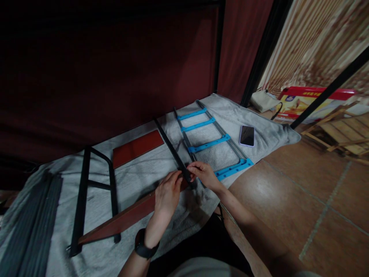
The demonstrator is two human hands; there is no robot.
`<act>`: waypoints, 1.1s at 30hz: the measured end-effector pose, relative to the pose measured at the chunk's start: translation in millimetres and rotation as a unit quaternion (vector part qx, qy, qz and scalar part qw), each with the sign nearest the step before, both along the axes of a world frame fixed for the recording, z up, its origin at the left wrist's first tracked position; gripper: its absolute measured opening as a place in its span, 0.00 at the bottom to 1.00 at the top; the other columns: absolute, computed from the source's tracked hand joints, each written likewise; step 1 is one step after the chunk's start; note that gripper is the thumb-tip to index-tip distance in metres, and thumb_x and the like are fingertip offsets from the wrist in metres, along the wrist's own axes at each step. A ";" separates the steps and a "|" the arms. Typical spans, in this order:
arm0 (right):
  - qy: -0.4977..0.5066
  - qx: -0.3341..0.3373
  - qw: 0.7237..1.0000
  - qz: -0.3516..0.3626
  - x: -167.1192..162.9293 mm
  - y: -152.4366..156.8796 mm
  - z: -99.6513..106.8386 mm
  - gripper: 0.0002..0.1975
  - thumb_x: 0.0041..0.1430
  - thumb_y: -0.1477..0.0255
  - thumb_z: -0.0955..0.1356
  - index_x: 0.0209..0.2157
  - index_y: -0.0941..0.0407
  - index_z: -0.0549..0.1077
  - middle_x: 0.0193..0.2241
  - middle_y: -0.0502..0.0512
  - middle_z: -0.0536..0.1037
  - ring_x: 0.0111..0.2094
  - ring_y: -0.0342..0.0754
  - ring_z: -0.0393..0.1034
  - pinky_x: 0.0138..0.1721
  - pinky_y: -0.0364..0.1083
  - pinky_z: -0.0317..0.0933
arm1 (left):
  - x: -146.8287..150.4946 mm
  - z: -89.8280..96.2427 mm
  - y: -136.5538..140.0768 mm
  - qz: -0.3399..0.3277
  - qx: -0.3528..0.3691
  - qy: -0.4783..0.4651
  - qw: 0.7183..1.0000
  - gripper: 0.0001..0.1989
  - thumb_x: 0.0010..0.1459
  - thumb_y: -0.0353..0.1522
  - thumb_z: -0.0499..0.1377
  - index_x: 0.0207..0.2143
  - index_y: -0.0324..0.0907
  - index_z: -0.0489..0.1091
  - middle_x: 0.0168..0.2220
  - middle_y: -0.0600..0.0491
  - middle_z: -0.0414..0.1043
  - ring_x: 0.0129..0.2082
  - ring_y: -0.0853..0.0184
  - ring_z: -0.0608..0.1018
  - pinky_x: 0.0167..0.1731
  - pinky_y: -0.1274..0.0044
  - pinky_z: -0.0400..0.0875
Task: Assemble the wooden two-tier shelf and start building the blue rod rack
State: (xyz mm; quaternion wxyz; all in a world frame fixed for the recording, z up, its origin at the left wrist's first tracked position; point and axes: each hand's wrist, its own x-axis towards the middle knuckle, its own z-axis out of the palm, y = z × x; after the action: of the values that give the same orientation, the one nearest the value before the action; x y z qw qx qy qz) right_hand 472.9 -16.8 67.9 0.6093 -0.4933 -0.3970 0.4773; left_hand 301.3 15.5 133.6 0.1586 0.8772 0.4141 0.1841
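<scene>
My left hand (168,192), with a dark watch on its wrist, is closed over the right end of a long reddish-brown board (127,219). Its fingertips also meet the lower end of a black metal tube (171,148). At the other side of that tube end, the fingers of my right hand (204,174) are pinched together; anything small between them is hidden. The board's left end rests against a black metal frame (82,200) with a crossbar. Beyond it, a second reddish-brown board (137,148) lies flat.
Right of my hands lies a ladder-like rack of grey tubes with blue crosspieces (209,145). A phone (247,135) rests on the grey cloth (227,109). Grey ribbed strips (37,227) lie at left. A dark red panel (144,69) stands behind; a wooden folding piece (346,130) is at right.
</scene>
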 end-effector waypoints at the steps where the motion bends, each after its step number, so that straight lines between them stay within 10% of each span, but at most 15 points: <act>1: -0.014 0.007 1.000 -0.006 0.2 -0.5 1.2 0.21 0.59 0.51 0.71 0.35 0.55 0.77 0.23 0.47 0.74 0.22 0.43 0.71 0.25 0.42 0.67 | -0.2 0.2 -0.2 0.000 -0.002 -0.001 1.000 0.15 0.68 0.30 0.52 0.51 0.42 0.75 0.50 0.48 0.80 0.48 0.60 0.82 0.49 0.69 0.77; 11: -0.154 0.080 0.984 -0.023 5.1 -4.9 3.1 0.15 0.67 0.57 0.67 0.37 0.55 0.77 0.30 0.50 0.76 0.22 0.40 0.68 0.25 0.41 0.63 | 1.2 3.4 -1.3 0.016 -0.037 0.000 0.999 0.15 0.68 0.31 0.51 0.51 0.43 0.74 0.50 0.49 0.80 0.49 0.59 0.81 0.50 0.69 0.75; 33: 0.016 0.010 1.000 0.006 -5.5 -1.8 6.7 0.16 0.58 0.54 0.71 0.33 0.54 0.72 0.21 0.44 0.73 0.20 0.41 0.68 0.21 0.40 0.64 | 2.2 6.4 -2.4 0.026 -0.015 -0.019 0.999 0.12 0.67 0.33 0.53 0.48 0.43 0.73 0.44 0.48 0.81 0.44 0.59 0.82 0.46 0.68 0.77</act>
State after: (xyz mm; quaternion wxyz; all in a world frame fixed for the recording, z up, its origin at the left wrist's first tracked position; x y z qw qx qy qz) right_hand 467.4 -18.6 74.7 0.6179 -0.4770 -0.3948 0.4845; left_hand 303.5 13.0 140.0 0.1743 0.8601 0.4362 0.1988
